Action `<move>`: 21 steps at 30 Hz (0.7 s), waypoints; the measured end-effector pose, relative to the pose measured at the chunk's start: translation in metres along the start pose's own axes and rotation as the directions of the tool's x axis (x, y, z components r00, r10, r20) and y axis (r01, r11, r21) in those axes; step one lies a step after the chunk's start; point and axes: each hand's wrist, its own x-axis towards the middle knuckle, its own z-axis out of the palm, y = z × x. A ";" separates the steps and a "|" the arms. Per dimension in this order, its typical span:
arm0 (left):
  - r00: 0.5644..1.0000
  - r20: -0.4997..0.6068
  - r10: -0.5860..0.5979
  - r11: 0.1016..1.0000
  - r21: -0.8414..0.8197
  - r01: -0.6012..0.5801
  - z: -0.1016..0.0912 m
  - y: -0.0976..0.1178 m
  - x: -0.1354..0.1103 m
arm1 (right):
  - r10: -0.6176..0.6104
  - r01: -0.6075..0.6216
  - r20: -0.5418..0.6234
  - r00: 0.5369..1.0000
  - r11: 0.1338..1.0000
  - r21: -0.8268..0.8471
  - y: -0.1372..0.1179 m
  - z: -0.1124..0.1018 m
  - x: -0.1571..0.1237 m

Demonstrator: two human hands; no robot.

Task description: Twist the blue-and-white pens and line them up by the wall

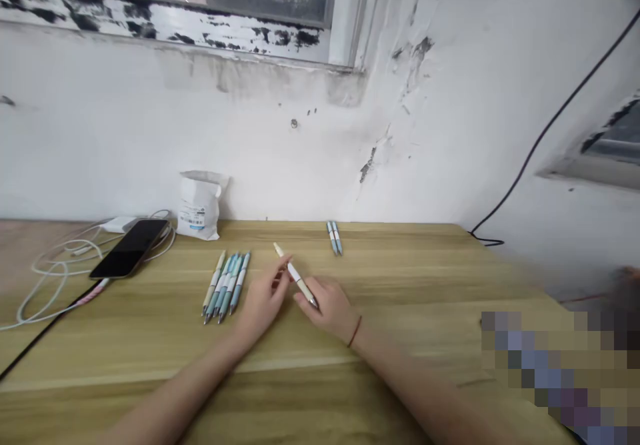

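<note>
A pale yellow and white pen (295, 273) slants over the middle of the table, its metal tip toward me. My left hand (267, 293) has its fingers closed around the upper half of it. Near the tip end, my right hand (327, 303) grips the same pen; a thin red string circles that wrist. Just left of my left hand lies a row of several pens (227, 286), blue, green and yellow with white bands. Two blue and white pens (334, 237) lie side by side near the table's back edge.
A black phone (131, 248) with white cables (43, 275) lies at the left. Beside it a white packet (200, 206) stands against the wall. The wooden table (410, 278) meets the wall behind. A black cord (540, 138) hangs at the right, and the lower right corner is pixelated.
</note>
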 end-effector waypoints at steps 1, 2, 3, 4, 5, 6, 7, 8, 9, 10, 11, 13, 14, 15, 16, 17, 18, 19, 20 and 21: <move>1.000 0.009 0.026 0.998 0.062 -0.027 -0.001 -0.003 0.000 | 0.037 -0.037 -0.012 0.999 0.999 0.030 0.001 -0.001 0.000; 0.998 0.016 0.061 0.987 0.146 -0.063 -0.002 -0.005 0.000 | 0.066 -0.064 -0.019 0.998 0.996 0.063 0.002 -0.002 -0.001; 0.994 0.027 0.106 0.963 0.248 -0.109 -0.004 -0.006 0.000 | 0.089 -0.087 -0.020 0.996 0.991 0.101 0.003 -0.003 -0.001; 0.987 0.042 0.157 0.919 0.360 -0.161 -0.007 -0.007 0.001 | 0.108 -0.105 -0.012 0.994 0.984 0.145 0.004 -0.004 0.000; 0.975 0.063 0.211 0.859 0.464 -0.216 -0.009 -0.007 0.001 | 0.121 -0.119 0.000 0.993 0.974 0.192 0.005 -0.005 0.000; 0.960 0.092 0.264 0.793 0.547 -0.270 -0.011 -0.006 0.002 | 0.129 -0.129 0.012 0.992 0.963 0.236 0.005 -0.007 0.000; 0.942 0.133 0.308 0.732 0.600 -0.324 -0.013 -0.006 0.002 | 0.131 -0.133 0.027 0.991 0.953 0.272 0.006 -0.008 0.001; 0.923 0.180 0.339 0.686 0.624 -0.374 -0.014 -0.006 0.002 | 0.127 -0.134 0.045 0.991 0.945 0.298 0.006 -0.009 0.001; 0.907 0.227 0.354 0.658 0.628 -0.415 -0.014 -0.006 0.003 | 0.122 -0.136 0.063 0.990 0.939 0.315 0.007 -0.011 0.001; 0.896 0.266 0.356 0.646 0.623 -0.441 -0.014 -0.007 0.003 | 0.122 -0.142 0.079 0.989 0.935 0.326 0.008 -0.012 0.001; 0.891 0.296 0.345 0.642 0.618 -0.454 -0.014 -0.008 0.002 | 0.131 -0.154 0.091 0.987 0.930 0.334 0.010 -0.013 0.001; 0.897 0.316 0.309 0.648 0.621 -0.442 -0.012 -0.011 0.001 | 0.179 -0.203 0.101 0.979 0.917 0.343 0.016 -0.014 0.001; 0.905 0.303 0.299 0.649 0.631 -0.425 -0.011 -0.013 0.001 | 0.207 -0.229 0.101 0.973 0.913 0.338 0.019 -0.016 0.001; 0.911 0.284 0.299 0.644 0.645 -0.412 -0.011 -0.014 0.000 | 0.228 -0.251 0.106 0.968 0.911 0.327 0.022 -0.017 0.001; 0.914 0.262 0.309 0.634 0.660 -0.403 -0.011 -0.015 0.000 | 0.238 -0.265 0.124 0.963 0.913 0.311 0.026 -0.019 0.002; 0.915 0.242 0.323 0.620 0.676 -0.398 -0.011 -0.015 0.000 | 0.237 -0.272 0.149 0.960 0.916 0.296 0.029 -0.020 0.002; 0.913 0.224 0.340 0.604 0.692 -0.395 -0.011 -0.015 0.000 | 0.227 -0.272 0.179 0.957 0.920 0.283 0.031 -0.022 0.003; 0.911 0.211 0.355 0.586 0.708 -0.393 -0.012 -0.015 0.000 | 0.211 -0.264 0.212 0.954 0.925 0.272 0.033 -0.023 0.004; 0.909 0.204 0.364 0.570 0.723 -0.391 -0.013 -0.015 0.000 | 0.190 -0.252 0.240 0.952 0.932 0.261 0.035 -0.024 0.004; 0.908 0.200 0.369 0.556 0.735 -0.388 -0.013 -0.014 -0.001 | 0.170 -0.235 0.259 0.951 0.941 0.245 0.036 -0.024 0.004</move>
